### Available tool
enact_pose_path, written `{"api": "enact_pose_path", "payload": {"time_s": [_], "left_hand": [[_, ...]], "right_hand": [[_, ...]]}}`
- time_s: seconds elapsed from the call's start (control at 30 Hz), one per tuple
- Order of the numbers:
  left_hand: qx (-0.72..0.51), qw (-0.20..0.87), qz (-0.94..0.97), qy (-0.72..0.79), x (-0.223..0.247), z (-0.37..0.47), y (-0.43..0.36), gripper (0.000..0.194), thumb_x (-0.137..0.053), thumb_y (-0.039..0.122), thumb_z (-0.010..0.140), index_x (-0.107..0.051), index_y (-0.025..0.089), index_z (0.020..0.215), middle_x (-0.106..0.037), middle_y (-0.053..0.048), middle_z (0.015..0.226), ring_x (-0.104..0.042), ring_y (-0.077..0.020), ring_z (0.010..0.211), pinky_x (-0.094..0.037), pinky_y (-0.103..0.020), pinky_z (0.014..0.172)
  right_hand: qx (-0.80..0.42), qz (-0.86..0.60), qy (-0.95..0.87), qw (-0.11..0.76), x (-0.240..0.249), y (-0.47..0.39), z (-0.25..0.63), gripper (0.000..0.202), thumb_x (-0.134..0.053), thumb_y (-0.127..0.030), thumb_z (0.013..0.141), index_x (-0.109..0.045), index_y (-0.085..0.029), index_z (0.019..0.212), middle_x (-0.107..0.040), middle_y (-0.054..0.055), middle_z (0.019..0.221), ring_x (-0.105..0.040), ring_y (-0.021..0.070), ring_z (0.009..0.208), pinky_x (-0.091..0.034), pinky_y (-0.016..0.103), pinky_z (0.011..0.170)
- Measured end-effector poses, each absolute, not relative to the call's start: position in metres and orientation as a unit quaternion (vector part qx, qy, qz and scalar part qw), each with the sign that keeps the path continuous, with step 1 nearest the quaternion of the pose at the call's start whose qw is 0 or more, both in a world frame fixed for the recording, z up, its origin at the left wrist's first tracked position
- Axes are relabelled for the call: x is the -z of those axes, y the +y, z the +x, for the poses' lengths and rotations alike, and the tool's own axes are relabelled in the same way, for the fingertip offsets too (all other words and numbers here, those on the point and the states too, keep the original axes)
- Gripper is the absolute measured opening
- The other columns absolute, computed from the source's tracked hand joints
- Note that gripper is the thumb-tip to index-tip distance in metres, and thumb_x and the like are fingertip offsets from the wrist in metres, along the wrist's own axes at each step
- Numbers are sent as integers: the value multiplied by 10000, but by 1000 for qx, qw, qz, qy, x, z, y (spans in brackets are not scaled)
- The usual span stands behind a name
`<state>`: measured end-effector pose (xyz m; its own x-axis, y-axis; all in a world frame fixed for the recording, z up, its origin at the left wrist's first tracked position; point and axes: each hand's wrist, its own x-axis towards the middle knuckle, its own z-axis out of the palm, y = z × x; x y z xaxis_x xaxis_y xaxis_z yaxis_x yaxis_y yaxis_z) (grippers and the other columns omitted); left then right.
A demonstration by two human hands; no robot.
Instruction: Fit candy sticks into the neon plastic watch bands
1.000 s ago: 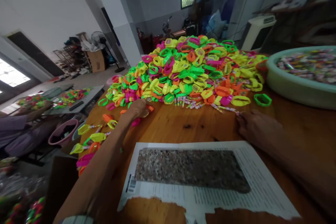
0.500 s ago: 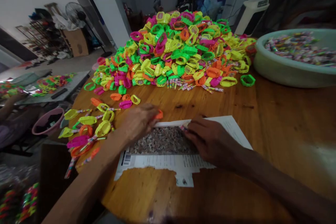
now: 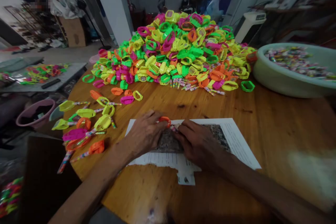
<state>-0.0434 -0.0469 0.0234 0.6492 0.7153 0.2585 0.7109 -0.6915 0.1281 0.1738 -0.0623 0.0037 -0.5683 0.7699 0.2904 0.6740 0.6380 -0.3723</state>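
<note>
Over a speckled stone slab (image 3: 220, 135), my left hand (image 3: 147, 132) is closed on an orange plastic toy watch (image 3: 165, 120). Opposite it, my right hand (image 3: 198, 140) pinches a small wrapped candy stick (image 3: 173, 128), its end close to the watch; whether the two touch I cannot tell. The slab lies on a torn printed sheet of paper (image 3: 243, 148). Left of my left hand are several loose toy watches, such as a yellow toy watch (image 3: 103, 122), some with candy sticks attached.
A big heap of bright toy watches (image 3: 170, 54) covers the back of the wooden table (image 3: 223, 196). At the right stands a pale green basin (image 3: 286, 82) of wrapped candy sticks. Beyond the table's left edge are a pink tub (image 3: 36, 112) and a standing fan (image 3: 76, 1).
My hands have come together over the slab, bringing the orange toy watch and the candy stick close to each other. The camera view has shifted slightly.
</note>
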Motion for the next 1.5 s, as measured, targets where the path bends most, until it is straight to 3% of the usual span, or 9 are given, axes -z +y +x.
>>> {"api": "enact_pose_path", "payload": {"time_s": [0.23,0.6,0.87,1.0,1.1,1.2,1.27,1.5], "left_hand": [[-160,31,902,401,-20,-40,-51,261,-447,185,955,-670,160,1087,-635,-131,1078,-556,-248,999,-514,-412,857],[-203,74,891,399,-11,-41,-52,259,-447,134,942,-614,185,1133,-618,-120,1162,-565,-247,1090,-542,-431,897],[-225,79,887,396,-5,-41,-50,246,-460,156,945,-603,186,1142,-620,-123,1159,-565,-249,1027,-547,-430,847],[-217,29,882,418,-10,-52,-53,242,-449,137,938,-637,190,1082,-633,-124,1138,-577,-245,1014,-530,-428,859],[-165,-34,860,482,-22,-89,-68,210,-471,175,930,-662,200,1014,-653,-114,1064,-585,-254,985,-525,-442,840],[-100,-109,815,560,-41,-138,-90,182,-489,209,918,-669,211,951,-663,-112,1071,-574,-283,1031,-519,-476,856],[-74,-146,785,598,-55,-162,-97,180,-504,225,907,-670,215,975,-659,-119,1123,-560,-302,1083,-510,-494,890],[-65,-142,794,588,-74,-153,-20,292,-445,187,929,-685,191,1094,-671,-111,1154,-558,-268,1082,-474,-433,940]], "right_hand": [[-63,-408,-886,211,1,-61,169,140,-458,-128,921,-595,-156,913,-568,79,897,-504,194,801,-361,322,680],[138,-317,-937,43,-21,-68,158,236,-470,-43,775,-639,-100,931,-547,133,843,-487,254,728,-352,375,541],[111,-320,-941,25,-26,-66,149,206,-534,-53,726,-650,-122,882,-575,124,824,-504,228,713,-295,332,502],[-12,-319,-946,51,-29,-43,164,108,-539,-114,804,-633,-162,830,-619,63,778,-513,167,658,-301,306,530],[-1,-413,-907,84,-30,-15,196,168,-485,-133,884,-634,-182,825,-627,45,777,-546,153,679,-325,284,580],[119,-590,-797,48,-17,22,236,267,-442,-337,961,-659,-185,937,-629,119,930,-580,215,712,-281,297,544],[121,-628,-767,51,-2,45,260,291,-469,-363,935,-664,-149,915,-617,178,947,-562,231,629,-289,317,527],[59,-622,-780,21,39,85,308,47,-544,-237,785,-587,-217,782,-615,140,886,-575,273,633,-372,399,588]]}}
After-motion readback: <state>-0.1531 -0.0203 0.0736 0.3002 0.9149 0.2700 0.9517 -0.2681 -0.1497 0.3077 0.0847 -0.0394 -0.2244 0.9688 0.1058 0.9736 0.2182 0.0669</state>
